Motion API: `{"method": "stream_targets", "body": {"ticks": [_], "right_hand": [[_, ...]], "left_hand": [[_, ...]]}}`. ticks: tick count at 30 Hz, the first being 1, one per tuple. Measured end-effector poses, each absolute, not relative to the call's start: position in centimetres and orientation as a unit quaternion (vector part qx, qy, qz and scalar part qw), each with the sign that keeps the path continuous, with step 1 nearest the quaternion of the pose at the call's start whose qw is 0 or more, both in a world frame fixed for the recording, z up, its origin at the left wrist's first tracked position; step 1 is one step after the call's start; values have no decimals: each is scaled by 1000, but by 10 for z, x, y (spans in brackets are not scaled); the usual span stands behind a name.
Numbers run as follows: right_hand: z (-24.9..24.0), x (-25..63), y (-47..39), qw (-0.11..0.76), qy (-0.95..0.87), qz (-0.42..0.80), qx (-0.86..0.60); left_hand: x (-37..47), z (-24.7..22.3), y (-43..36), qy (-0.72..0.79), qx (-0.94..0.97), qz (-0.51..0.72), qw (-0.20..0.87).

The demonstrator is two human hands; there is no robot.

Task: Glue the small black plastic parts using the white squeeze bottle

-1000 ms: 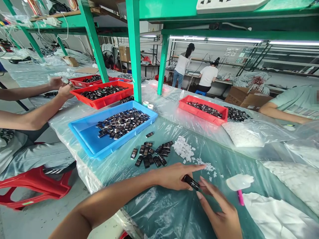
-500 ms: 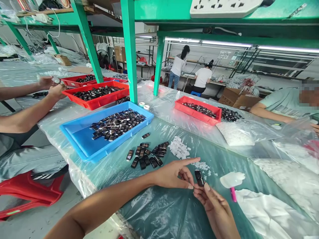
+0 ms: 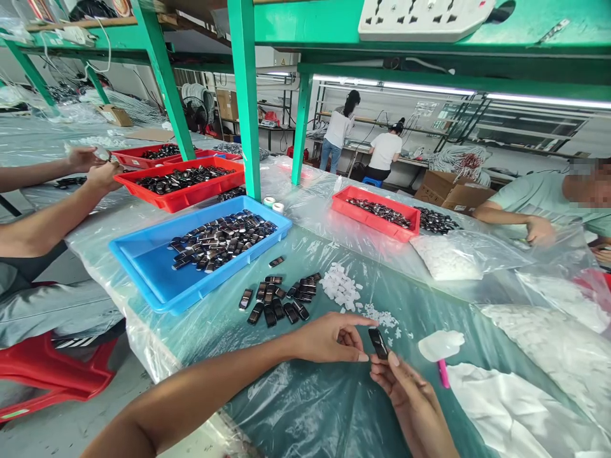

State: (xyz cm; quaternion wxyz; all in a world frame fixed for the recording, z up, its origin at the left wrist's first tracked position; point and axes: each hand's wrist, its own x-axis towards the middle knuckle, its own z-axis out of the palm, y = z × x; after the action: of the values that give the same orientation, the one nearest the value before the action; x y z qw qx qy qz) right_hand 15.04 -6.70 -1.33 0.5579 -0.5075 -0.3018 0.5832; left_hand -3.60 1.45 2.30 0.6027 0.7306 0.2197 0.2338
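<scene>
A small glossy black plastic casing stands tilted between the thumb and fingers of my right hand. My left hand is just left of it, thumb and index finger apart. Its index fingertip is close to the casing's top end; whether they touch I cannot tell. Just beyond my hands lie a heap of small white pieces and a scatter of tinier white bits. Several similar black casings lie loose on the plastic-covered table beyond my left forearm.
A blue tray of black casings stands at left, with red trays behind it. Another red tray is further back. A white bottle, pink stick and bags of white pieces lie right. Co-workers sit at both sides.
My left index finger has come closer to the casing's top, and the casing has tilted slightly left. The co-worker's hand at right has come into view.
</scene>
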Motion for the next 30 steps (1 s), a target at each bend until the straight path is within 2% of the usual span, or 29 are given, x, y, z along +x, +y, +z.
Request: {"method": "stream_targets", "body": {"ticks": [5,9,13,17,26,30], "right_hand": [[-11,155,-69,454,-499,376,-635],[-6,148,-71,476,-551,277,-627],[-7,147,-70,463,-604,241,-603],[-11,153,-66,437,-662,224,-566],[-12,151,-68,425,-672,209,-569],[-10,155,-69,430,-651,178,-600]], "left_hand": [[-35,20,12,242,751,228,570],[-35,16,13,252,768,237,538],[-34,11,14,248,787,232,515],[-34,10,16,241,833,222,447],[-38,20,19,229,901,177,324],[-56,36,31,319,899,178,241]]}}
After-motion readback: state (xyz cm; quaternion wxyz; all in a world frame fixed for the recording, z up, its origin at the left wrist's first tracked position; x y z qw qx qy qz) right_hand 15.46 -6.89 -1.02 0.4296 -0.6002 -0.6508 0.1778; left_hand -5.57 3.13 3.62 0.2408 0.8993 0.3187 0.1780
